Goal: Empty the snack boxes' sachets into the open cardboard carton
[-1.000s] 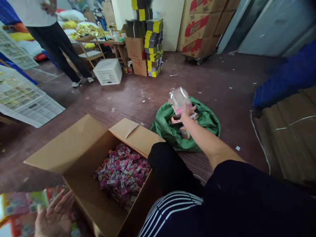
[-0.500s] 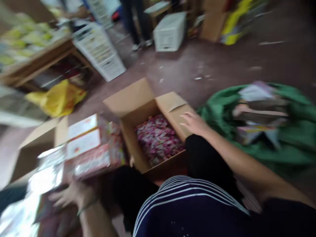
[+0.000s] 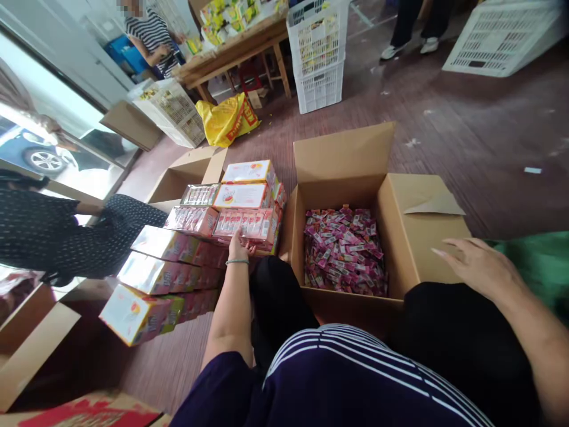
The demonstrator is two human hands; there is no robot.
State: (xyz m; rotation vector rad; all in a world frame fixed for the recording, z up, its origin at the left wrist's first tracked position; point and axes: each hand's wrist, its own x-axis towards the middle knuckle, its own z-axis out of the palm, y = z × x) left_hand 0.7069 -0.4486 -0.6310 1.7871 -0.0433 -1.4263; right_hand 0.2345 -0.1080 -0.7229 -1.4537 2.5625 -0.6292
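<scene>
The clear-topped box of red packets (image 3: 243,222) lies at the near right part of a cluster of boxes on the floor, just left of the open carton (image 3: 402,237). Its long axis runs from left to right across the wearer's front, with only a slight slant; its short side runs away from the wearer. The packets inside stand side by side along that length, and the see-through face is turned up. The right end points toward the carton's left wall, and the left end comes close against another clear-topped box (image 3: 191,219). Just beyond, two white-topped boxes (image 3: 242,196) lie with their long axes about parallel to it. The left hand (image 3: 240,244), with a thin bracelet (image 3: 237,261) at the wrist, is at the near long side, touching the edge around the middle; whether its fingers have closed on the box cannot be told. The right hand (image 3: 482,267) holds nothing: its fingers are spread and reach leftward by the carton's right flap (image 3: 427,204), with green cloth (image 3: 533,261) on its far side. Purple sachets (image 3: 344,252) lie in the carton at all angles, with no shared direction. Left of the wearer, more white-topped boxes (image 3: 144,270) stand in rows, near a person in dotted clothing (image 3: 127,228).
</scene>
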